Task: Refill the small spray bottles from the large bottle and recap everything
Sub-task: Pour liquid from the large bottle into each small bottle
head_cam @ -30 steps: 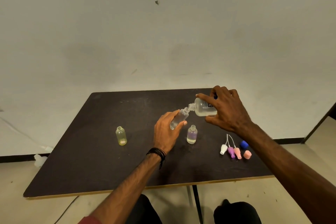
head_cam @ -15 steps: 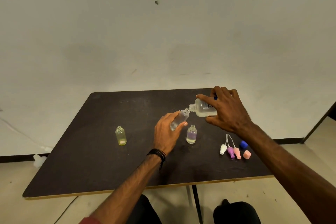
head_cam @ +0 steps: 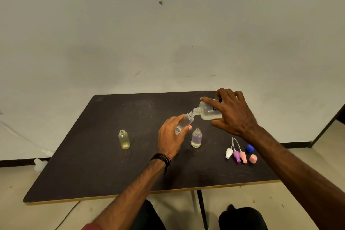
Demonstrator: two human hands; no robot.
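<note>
a: how many bottles are there?

b: four. one large bottle (head_cam: pixel 209 111) and three small ones. the right hand (head_cam: pixel 233 114) grips the large bottle, fingers and thumb curled round it, tipped nearly flat with its neck pointing to 9 o'clock. the left hand (head_cam: pixel 170 137) holds a clear small bottle (head_cam: pixel 183 123) tilted, fingers and thumb wrapped round its lower part, its mouth meeting the large bottle's neck above the table (head_cam: pixel 93 155).

a: and the other two small ones?

b: both stand upright and uncapped on the table. a purple-tinted bottle (head_cam: pixel 196 138) is just at 3 o'clock of the left hand. a yellow-tinted bottle (head_cam: pixel 124 139) stands well apart at 9 o'clock of that hand.

a: caps?

b: five pieces lie at 5 o'clock of the purple-tinted bottle: three spray heads with dip tubes, white (head_cam: pixel 229 153), purple (head_cam: pixel 236 156) and pink (head_cam: pixel 243 157), plus one blue cap (head_cam: pixel 250 148) and one pink cap (head_cam: pixel 253 158).

a: anything else?

b: a dark wristband (head_cam: pixel 161 158) on the left wrist.
</note>
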